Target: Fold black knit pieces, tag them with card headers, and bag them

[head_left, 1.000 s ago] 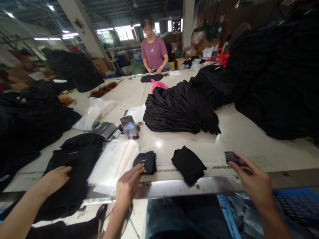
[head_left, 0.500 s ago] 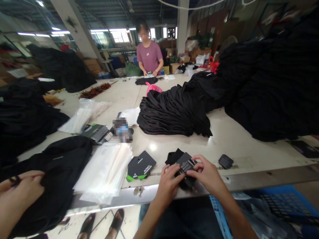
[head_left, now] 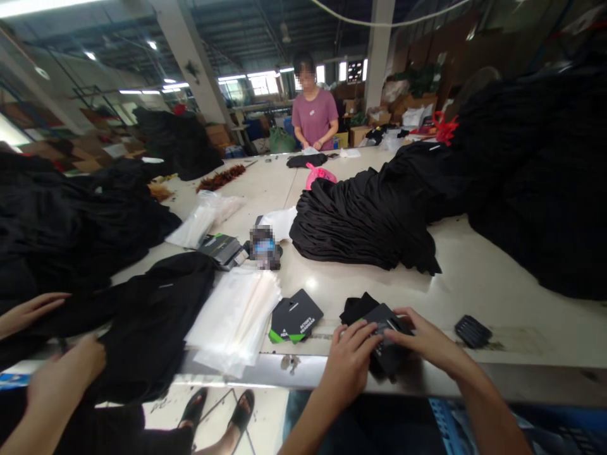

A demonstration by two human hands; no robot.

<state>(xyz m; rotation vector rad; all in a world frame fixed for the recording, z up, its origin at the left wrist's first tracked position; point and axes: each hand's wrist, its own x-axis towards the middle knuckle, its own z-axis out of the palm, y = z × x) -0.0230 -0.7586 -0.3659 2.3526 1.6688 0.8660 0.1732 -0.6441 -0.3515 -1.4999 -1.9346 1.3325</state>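
Note:
A black cardboard header card [head_left: 383, 314] with pale print lies over a folded piece of black cloth [head_left: 363, 304] at the table's front edge. My left hand [head_left: 351, 354] has its fingers across the card's left side. At the right side, my right hand [head_left: 420, 336] grips the card between thumb and fingers. Part of the card and cloth is hidden under my hands. Left of them rests a small pile of black and green header cards [head_left: 296, 316]. To the right sits a small black ribbed object [head_left: 473, 331].
Clear plastic bags [head_left: 232, 316] lie left of the card pile. A co-worker's hand [head_left: 78, 370] is on black fabric [head_left: 152, 316] at far left. A large heap of black garments [head_left: 360, 221] fills the middle. Another person [head_left: 314, 117] stands across the table. A blue crate [head_left: 441, 423] is below right.
The view has swung left, so things sit further right. My right hand's fingers have come lower over the card, and the card lies flatter. The co-worker's second hand has come into view.

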